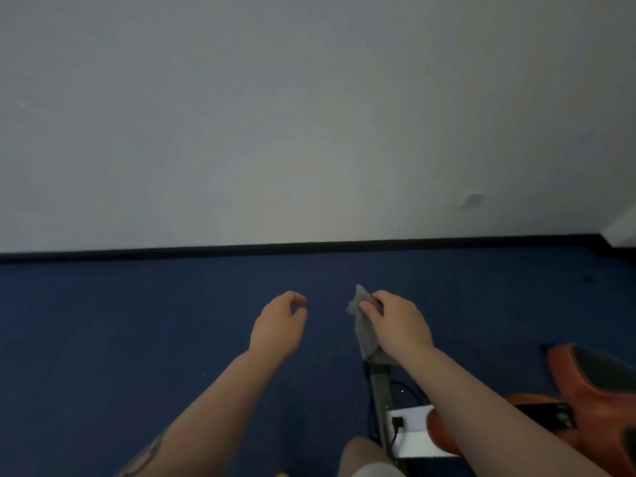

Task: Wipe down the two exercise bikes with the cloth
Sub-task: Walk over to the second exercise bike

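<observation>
Grey cloth (365,333) soft and slightly fuzzy, blue carpet (137,321) matt and finely textured, orange exercise bike shell (592,401) smooth plastic, wall (275,115) matt painted.

Exercise room, blue carpet (137,321) (orange bike (585,401))

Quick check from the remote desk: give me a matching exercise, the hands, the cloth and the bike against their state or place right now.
Things:
1. left hand
2. right hand
3. crumpled grey cloth
4. orange and black exercise bike

States or places:
A. lower right, under the right arm
B. grips the cloth
C. hangs from a hand above the blue carpet
D. loosely curled, holding nothing

Pairs: 1-D, 2-B, 3-C, 4-A
</observation>
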Available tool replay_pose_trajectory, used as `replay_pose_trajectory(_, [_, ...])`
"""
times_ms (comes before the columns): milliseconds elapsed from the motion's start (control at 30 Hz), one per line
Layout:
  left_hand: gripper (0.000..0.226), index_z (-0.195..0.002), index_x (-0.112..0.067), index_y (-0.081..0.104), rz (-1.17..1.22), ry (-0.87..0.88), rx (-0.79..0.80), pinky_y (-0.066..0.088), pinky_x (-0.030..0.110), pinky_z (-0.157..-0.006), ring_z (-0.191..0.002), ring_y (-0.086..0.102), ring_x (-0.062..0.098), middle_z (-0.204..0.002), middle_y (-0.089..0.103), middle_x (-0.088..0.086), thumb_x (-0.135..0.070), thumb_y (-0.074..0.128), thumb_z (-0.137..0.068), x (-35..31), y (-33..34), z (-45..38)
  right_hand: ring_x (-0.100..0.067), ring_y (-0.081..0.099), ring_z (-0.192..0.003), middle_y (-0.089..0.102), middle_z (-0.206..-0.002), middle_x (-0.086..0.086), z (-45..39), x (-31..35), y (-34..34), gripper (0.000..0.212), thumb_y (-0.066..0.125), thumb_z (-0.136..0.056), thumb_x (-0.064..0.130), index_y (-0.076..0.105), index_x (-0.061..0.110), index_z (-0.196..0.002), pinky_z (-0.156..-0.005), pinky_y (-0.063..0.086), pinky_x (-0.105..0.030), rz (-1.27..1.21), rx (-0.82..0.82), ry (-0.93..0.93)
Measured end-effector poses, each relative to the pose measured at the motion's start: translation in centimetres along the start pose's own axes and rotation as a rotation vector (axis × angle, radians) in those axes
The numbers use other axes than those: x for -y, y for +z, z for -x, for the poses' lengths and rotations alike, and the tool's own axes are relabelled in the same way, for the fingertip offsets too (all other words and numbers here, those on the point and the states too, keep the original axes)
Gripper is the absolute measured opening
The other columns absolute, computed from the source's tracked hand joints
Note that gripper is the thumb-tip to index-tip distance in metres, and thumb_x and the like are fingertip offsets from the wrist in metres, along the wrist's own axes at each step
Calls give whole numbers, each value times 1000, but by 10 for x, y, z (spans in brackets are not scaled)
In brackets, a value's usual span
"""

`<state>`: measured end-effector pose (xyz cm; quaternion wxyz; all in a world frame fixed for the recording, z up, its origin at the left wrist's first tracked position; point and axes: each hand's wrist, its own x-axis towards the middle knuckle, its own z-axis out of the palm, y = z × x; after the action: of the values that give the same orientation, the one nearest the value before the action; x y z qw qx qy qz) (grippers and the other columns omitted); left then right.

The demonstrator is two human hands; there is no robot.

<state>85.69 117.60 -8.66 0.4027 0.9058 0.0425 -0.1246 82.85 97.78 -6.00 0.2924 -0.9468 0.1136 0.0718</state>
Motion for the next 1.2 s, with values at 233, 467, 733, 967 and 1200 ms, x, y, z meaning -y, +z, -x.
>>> replay_pose_trajectory(233, [30, -123, -25, 56, -59, 218, 215, 45, 28, -87, -111, 56, 12, -129, 57, -6, -24, 47, -94, -73, 46, -100, -15, 58, -79, 63, -90, 4, -62, -35, -44, 28, 44, -97, 44, 60, 20, -95, -64, 49, -35, -16, -163, 210])
replay_pose_trajectory(467, [30, -122, -25, 57, -152, 356, 387, 45, 28, -90, -112, 56, 12, -129, 58, -7, -24, 48, -93, -155, 102, -191, -15, 59, -78, 63, -88, 3, -127, -87, -81, 29, 44, -97, 44, 60, 19, -92, -69, 52, -38, -109, -263, 401])
replay_pose_trajectory(733, [27, -117, -22, 60, -109, 544, 560, 43, 26, -94, -110, 58, 11, -122, 63, -4, -19, 53, -91, -256, 169, -253, -13, 58, -76, 62, -86, 4, -184, -142, -152, 29, 44, -97, 44, 59, 21, -90, -61, 47, -33, -133, -396, 574])
replay_pose_trajectory(967, [28, -118, -21, 60, -137, 745, 765, 42, 27, -95, -110, 57, 11, -121, 61, -4, -17, 54, -91, -366, 255, -308, -7, 55, -75, 60, -87, 10, -219, -209, -216, 24, 44, -96, 46, 58, 27, -92, -57, 41, -27, -155, -616, 787])
replay_pose_trajectory(1200, [25, -114, -23, 61, -182, 979, 980, 40, 22, -94, -112, 58, 9, -117, 62, -7, -16, 56, -91, -480, 331, -362, -9, 59, -77, 63, -85, 8, -233, -261, -269, 23, 47, -95, 44, 58, 25, -88, -72, 52, -37, -295, -904, 1105])
